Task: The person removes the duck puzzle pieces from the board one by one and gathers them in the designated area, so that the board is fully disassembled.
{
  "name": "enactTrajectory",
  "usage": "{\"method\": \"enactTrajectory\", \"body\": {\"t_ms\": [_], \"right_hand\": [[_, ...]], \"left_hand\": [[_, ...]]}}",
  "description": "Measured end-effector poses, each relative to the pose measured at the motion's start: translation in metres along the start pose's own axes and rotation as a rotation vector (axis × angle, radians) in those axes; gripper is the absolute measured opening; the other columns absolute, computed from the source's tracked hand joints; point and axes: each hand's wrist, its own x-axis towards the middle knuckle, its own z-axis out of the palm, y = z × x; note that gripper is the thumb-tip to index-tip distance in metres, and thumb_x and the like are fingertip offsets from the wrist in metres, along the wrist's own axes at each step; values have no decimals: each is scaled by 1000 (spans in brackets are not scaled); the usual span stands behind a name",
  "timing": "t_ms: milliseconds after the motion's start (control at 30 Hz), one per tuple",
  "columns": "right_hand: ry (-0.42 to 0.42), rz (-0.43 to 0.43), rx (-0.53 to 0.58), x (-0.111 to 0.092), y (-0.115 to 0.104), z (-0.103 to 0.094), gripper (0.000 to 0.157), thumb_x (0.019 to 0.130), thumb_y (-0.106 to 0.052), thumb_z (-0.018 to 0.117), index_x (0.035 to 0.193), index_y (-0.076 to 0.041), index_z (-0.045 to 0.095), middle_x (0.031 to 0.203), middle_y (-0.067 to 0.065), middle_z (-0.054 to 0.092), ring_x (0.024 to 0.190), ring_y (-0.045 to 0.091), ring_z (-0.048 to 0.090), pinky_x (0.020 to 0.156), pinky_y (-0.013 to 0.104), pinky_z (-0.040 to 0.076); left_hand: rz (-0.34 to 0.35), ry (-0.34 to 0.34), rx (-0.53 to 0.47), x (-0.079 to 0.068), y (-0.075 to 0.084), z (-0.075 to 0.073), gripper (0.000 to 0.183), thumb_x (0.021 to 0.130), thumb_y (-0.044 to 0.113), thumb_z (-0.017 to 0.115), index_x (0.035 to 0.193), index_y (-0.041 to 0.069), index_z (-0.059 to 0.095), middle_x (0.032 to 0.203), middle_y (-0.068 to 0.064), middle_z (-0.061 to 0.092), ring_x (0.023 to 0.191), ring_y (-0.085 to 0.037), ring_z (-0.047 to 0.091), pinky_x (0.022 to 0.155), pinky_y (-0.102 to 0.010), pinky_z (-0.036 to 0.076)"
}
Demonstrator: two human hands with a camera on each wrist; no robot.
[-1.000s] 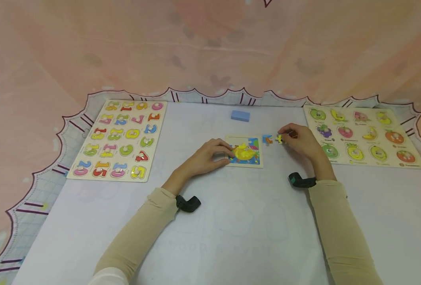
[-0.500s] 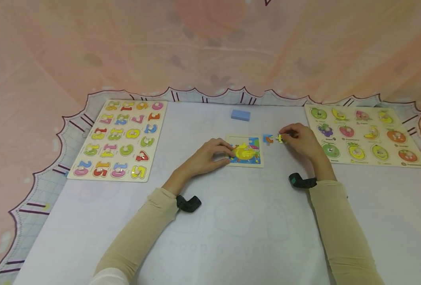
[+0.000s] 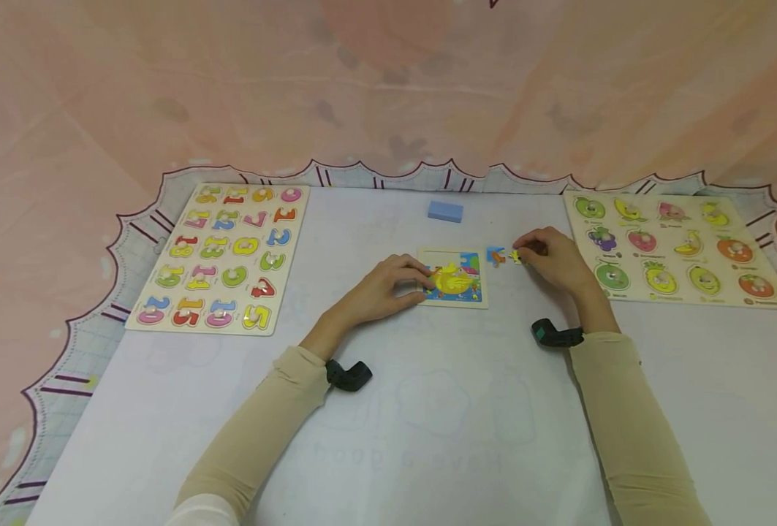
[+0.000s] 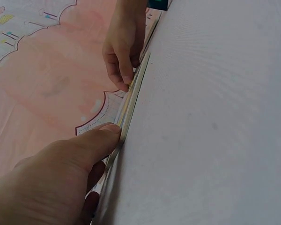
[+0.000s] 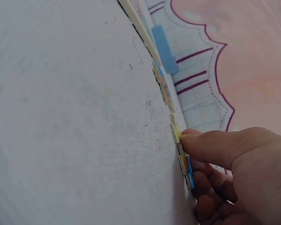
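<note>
A small wooden jigsaw board point(image 3: 454, 305) with a yellow duck picture lies in the middle of the white table. My left hand point(image 3: 388, 288) holds its left side, fingers over the picture's edge and thumb at the near left corner. Just right of the board lies a loose blue and orange puzzle piece point(image 3: 496, 256). My right hand point(image 3: 555, 259) pinches a yellow puzzle piece point(image 3: 514, 256) low at the table, close beside that loose one. In the right wrist view, a blue-sided piece point(image 5: 189, 173) shows under the right hand, partly hidden by the fingers.
A number puzzle board point(image 3: 224, 270) lies at the left and a fruit puzzle board point(image 3: 677, 256) at the right, close to the right hand. Behind the jigsaw board sits a blue block point(image 3: 445, 212). A patterned cloth point(image 3: 388, 95) hangs along the table's far edge.
The yellow puzzle piece in my right hand has come slightly nearer the blue and orange one. My left hand and the jigsaw board have stayed in place; the head view has shifted a little.
</note>
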Motion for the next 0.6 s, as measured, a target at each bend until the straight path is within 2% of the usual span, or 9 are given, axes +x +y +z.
{"method": "enactTrajectory", "body": {"t_ms": [600], "right_hand": [[1,18,24,-3,0,-4,27,99,-23,48,114,-4,60,110,14,55,96,25,48,81,35,40]], "left_hand": [[2,-1,-7,0,-3,2,18,89,23,66,106,20,71,122,2,58,118,-16,47,102,-37,37]]}}
